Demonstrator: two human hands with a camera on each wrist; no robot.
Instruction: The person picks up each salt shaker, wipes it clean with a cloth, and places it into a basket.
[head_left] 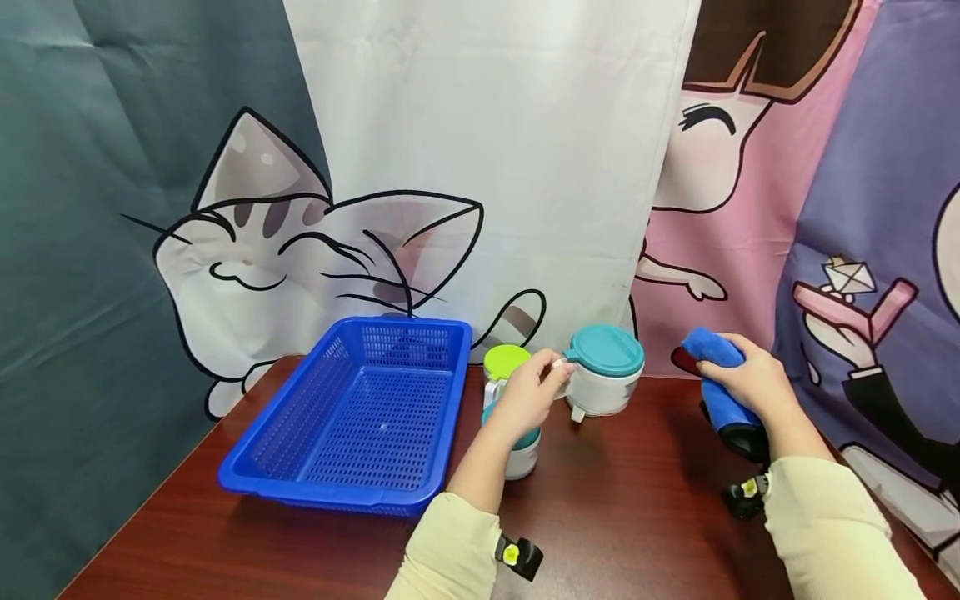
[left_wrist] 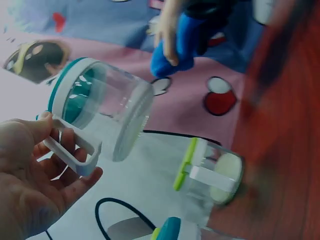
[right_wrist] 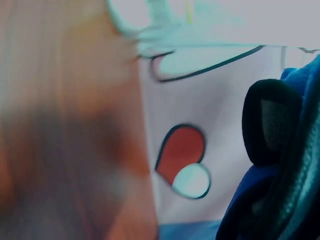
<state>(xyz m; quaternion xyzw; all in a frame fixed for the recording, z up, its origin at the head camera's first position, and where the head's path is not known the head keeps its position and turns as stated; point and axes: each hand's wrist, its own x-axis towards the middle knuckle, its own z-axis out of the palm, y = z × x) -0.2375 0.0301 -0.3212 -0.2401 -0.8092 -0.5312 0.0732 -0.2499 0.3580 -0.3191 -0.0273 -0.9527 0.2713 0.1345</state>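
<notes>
In the head view my left hand (head_left: 531, 393) grips the white handle of a clear jar with a teal lid (head_left: 604, 354). The left wrist view shows thumb and fingers around that handle (left_wrist: 75, 159), with the jar (left_wrist: 120, 97) raised off the table. Below the left hand stand a jar with a lime-green lid (head_left: 506, 361) and a smaller teal-lidded jar (head_left: 522, 462), partly hidden by the forearm. Over on the right, my right hand (head_left: 756, 385) holds a soft blue fabric bundle with black parts (head_left: 729, 408); its black edging (right_wrist: 272, 122) fills the side of the right wrist view.
A blue plastic basket (head_left: 258, 483) with perforated sides sits on the left of the dark red wooden table (head_left: 615, 517). Behind the table hangs a printed cloth (head_left: 525, 125) with a cartoon cat and figures.
</notes>
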